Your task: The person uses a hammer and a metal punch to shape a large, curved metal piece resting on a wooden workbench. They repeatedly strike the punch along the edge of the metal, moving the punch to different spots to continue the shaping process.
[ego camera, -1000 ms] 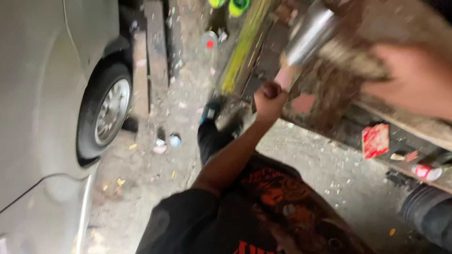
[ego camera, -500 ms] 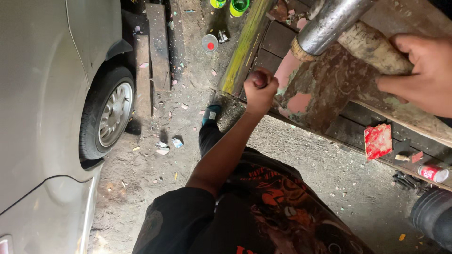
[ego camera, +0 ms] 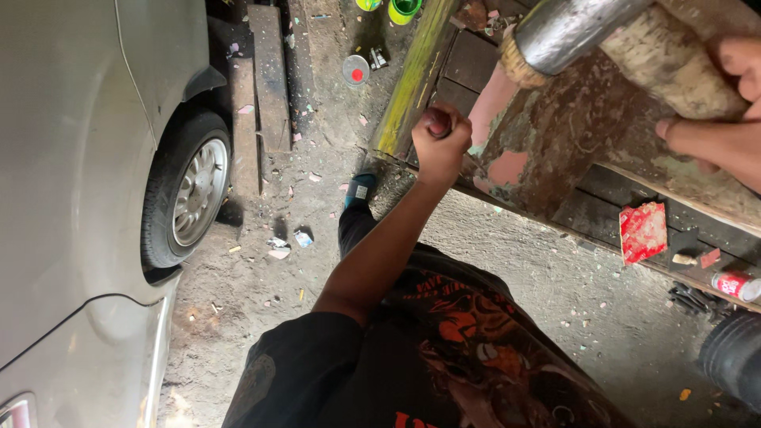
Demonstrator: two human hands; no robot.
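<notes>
My left hand (ego camera: pixel 438 143) is balled into a tight fist around some dark little handle, can't really tell what it is since the fingers swallow most of it. It sits right at the edge of the grimy wooden workbench (ego camera: pixel 555 150), roughly 12 o'clock from my chest. My right hand (ego camera: pixel 713 119) is way up at 2 o'clock, fingers wrapped around a rough, dirt-caked cylinder (ego camera: pixel 666 67) lying on the bench. That cylinder runs up into a shiny metal pipe (ego camera: pixel 571 28) at about 1 o'clock. A yellow-green painted beam (ego camera: pixel 408 83) sits just beside my fist at 11 o'clock. Over at 9 o'clock there's a silver car (ego camera: pixel 71 198) with its wheel (ego camera: pixel 190 190), and a red paper scrap (ego camera: pixel 644 230) on the bench at 3 o'clock.
</notes>
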